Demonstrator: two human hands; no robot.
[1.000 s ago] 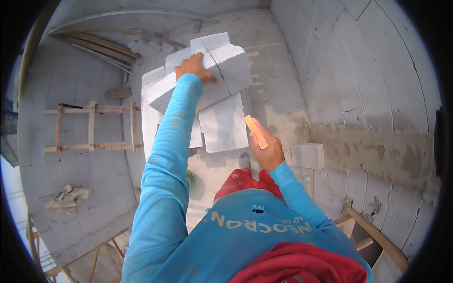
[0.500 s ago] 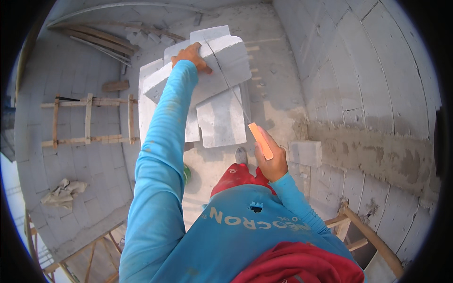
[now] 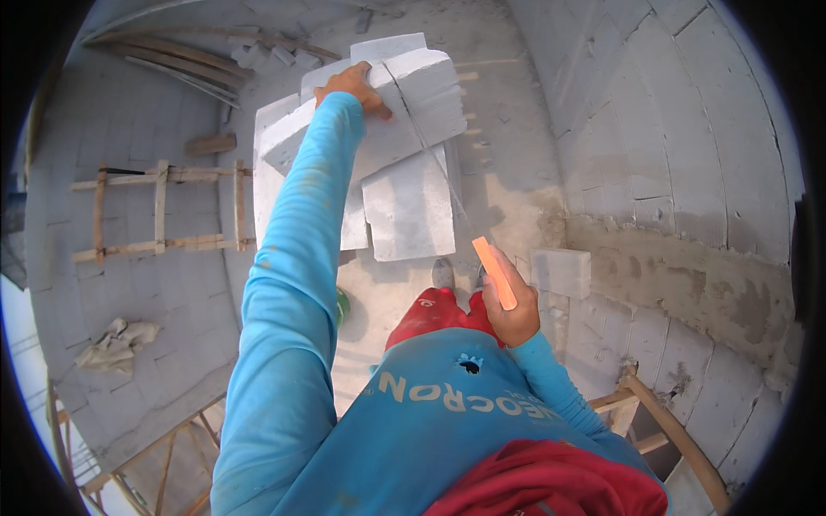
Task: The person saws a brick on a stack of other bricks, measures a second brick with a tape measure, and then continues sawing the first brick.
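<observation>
A hand saw with an orange handle (image 3: 495, 273) is gripped in my right hand (image 3: 518, 314), low and near my body. Its thin blade runs up and left into a dark cut line across a pale block (image 3: 434, 95). This block lies at an angle on top of other blocks. My left hand (image 3: 353, 89) clasps the block's top just left of the cut, fingers over the upper edge and thumb spread on the near face. Beneath, another pale block (image 3: 409, 211) sits in the pile. How deep the blade has gone is hard to see.
A block wall (image 3: 654, 120) rises on the right, with a single block (image 3: 561, 272) at its foot. To the left lie a wooden ladder-like frame (image 3: 162, 211), a crumpled sack (image 3: 119, 346) and timber planks (image 3: 185, 64). My shoes (image 3: 442, 273) stand close to the pile.
My right hand has drawn the saw handle back toward my body and slightly right. The left hand remains on the block; the view has shifted a little.
</observation>
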